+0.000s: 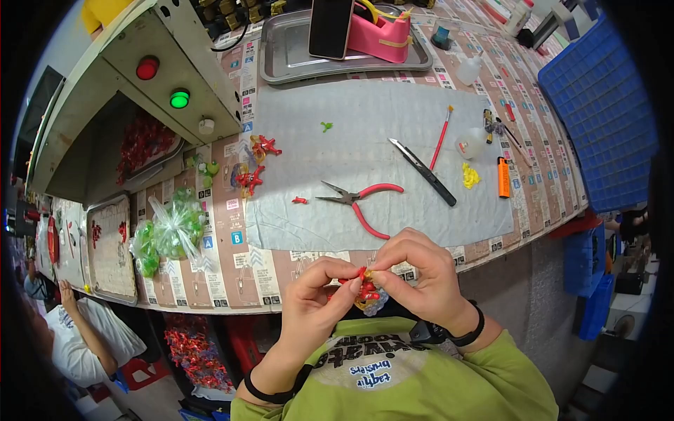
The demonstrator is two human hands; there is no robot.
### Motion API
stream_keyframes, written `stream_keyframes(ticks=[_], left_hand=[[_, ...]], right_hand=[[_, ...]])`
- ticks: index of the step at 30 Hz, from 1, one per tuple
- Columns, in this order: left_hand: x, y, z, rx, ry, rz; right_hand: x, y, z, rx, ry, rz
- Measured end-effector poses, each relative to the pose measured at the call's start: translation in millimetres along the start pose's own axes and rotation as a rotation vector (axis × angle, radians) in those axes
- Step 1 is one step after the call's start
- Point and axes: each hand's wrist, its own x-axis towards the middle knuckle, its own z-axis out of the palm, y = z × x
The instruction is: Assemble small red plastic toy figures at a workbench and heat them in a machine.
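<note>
The left hand [316,298] and right hand [415,270] meet on the near side of the needle-nose pliers [347,198], in front of the person's chest. Both are grasping a small red plastic figure [370,295] with yellowish and clear bluish parts: the left fingers [340,271] pinch its red upper end, and the right thumb and fingers [393,286] grip a yellowish bit just beside it. The hands cover much of the figure, so its full shape cannot be told.

The pliers lie with handles apart on a grey cloth [302,165] spread over the desk [261,282]. Just left of their tips is a small red piece [300,201]; beyond them lies a small green piece [326,127]. Left of the pliers, further off, sit two red figures with yellowish parts, an upper one [265,146] and a lower one [249,179], then a knotted clear bag [175,223] of green pieces.

To the pliers' right are a black craft knife [426,175], a red-handled paintbrush [441,137], a yellow lump [470,175] and an orange lighter [503,177]. Well beyond the pliers, a metal tray [284,52] carries a pink tape dispenser [379,38].
</note>
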Motion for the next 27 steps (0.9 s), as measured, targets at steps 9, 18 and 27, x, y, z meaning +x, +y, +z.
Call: stream_keyframes(ticks=[9, 18, 27], left_hand=[[-2.4, -3.3, 7.4, 0.177, 0.070, 0.099], [-4.4, -2.2, 9.8, -0.052, 0.064, -0.055], [-0.4, -7.6, 8.9, -0.004, 0.071, -0.050]], right_hand=[[-5.6, 3.0, 4.4, 0.207, 0.026, 0.183], [-6.0, -0.5, 1.5, -0.006, 0.010, 0.064], [-6.1, 5.0, 4.4, -0.004, 0.021, 0.073]])
